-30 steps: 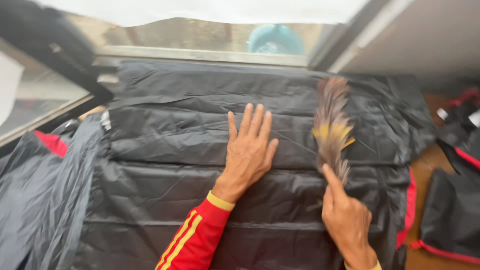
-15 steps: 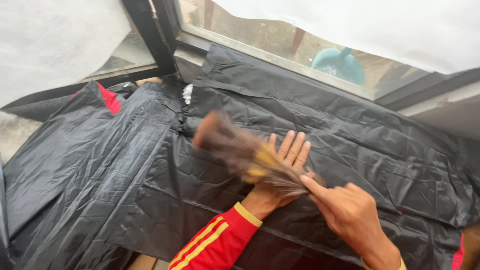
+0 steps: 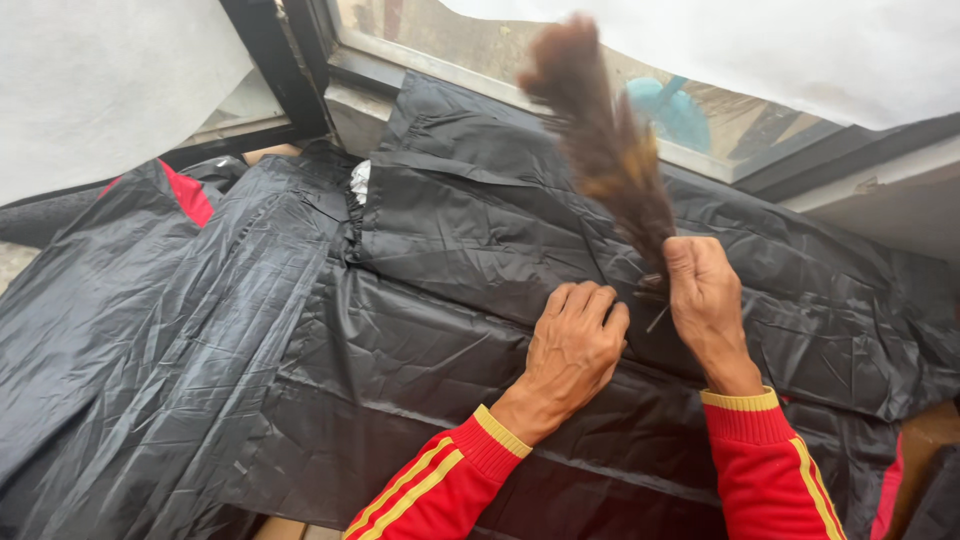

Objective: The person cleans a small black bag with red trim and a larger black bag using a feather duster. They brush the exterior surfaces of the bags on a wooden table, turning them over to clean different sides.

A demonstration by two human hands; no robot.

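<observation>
Duster (image 3: 600,140) head is motion-blurred and its handle is hidden inside the right hand (image 3: 705,300), which is clamped on it just above the black sheet (image 3: 300,360). Left hand (image 3: 575,345) is laid palm-down on the sheet, fingers together and curled, nothing held. What carries the sheet is covered.

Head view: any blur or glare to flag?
Head view: the brown feather duster is motion-blurred at its tip; the hands, right and left, look sharp; soft daylight gives grey sheen on the crinkled black plastic sheets; the white window covering is blown out.
</observation>
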